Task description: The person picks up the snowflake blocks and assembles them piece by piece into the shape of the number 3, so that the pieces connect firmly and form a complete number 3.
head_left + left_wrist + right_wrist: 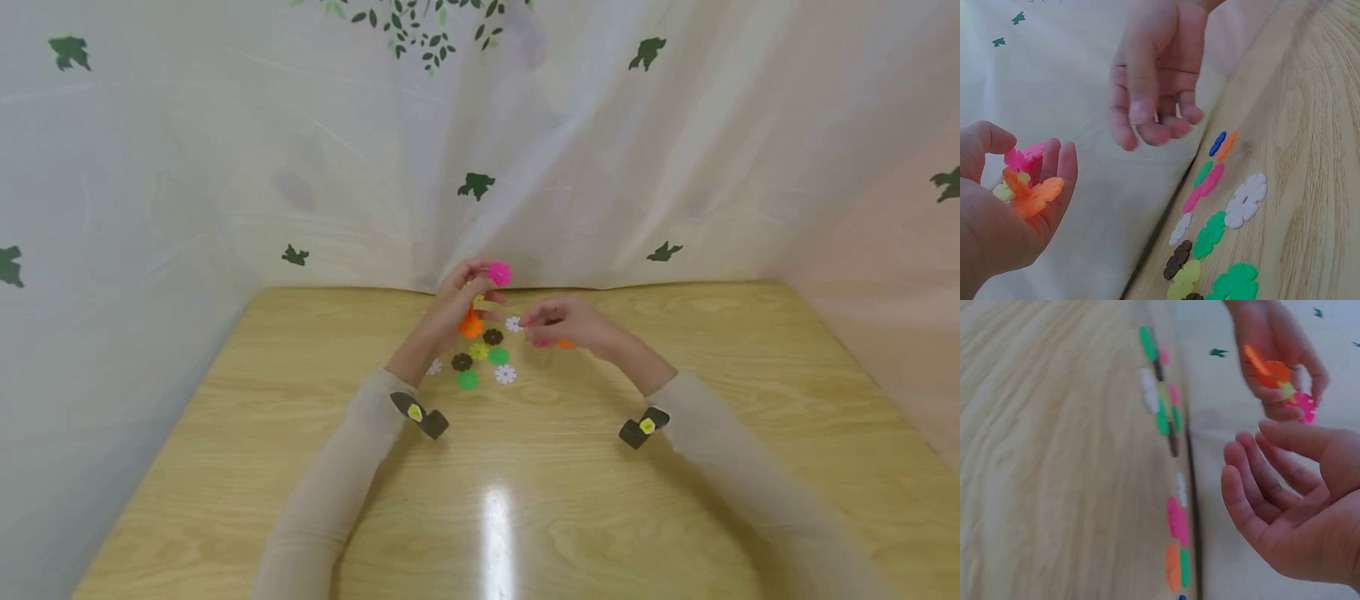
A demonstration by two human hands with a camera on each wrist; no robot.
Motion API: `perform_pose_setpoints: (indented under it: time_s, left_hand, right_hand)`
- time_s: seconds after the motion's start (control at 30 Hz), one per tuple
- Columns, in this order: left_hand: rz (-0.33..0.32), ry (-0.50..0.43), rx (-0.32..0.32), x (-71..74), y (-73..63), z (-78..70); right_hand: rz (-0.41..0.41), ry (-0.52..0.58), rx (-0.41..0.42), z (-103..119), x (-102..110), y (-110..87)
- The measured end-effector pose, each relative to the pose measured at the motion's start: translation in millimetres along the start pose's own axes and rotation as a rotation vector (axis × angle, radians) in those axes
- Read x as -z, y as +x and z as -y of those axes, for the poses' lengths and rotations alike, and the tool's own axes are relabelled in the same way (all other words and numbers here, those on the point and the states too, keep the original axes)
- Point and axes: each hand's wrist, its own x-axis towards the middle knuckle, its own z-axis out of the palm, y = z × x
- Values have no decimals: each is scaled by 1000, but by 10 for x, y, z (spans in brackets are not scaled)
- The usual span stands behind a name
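I have room between the sleeves (322, 500) over the near table (570, 483), but discs (468, 380), then curtain (375, 167), bar the way beyond.

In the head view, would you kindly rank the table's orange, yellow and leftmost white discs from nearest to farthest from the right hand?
1. Orange disc, partly behind the right hand.
2. Yellow disc, left, among others.
3. White disc, farthest left.

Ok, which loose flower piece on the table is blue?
The blue piece at one end of the spread, beside the loose orange piece; no other loose piece shows blue.
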Motion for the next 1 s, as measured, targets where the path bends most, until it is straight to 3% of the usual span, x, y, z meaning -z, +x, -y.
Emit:
perform_pose_setpoints:
  time_s: [0.2, 0.43, 0.6, 1.0]
  left_hand:
    - [13, 28, -9, 44, 0, -5]
    - [23, -1, -2, 55, -4, 29]
    - [28, -11, 3, 35, -3, 37]
    - [-48, -31, 45, 31, -2, 11]
  right_hand:
    - [239, -211, 104, -85, -150, 60]
    - [357, -332, 143, -98, -294, 95]
    - [368, -359, 201, -130, -349, 140]
    - [282, -350, 189, -74, -315, 112]
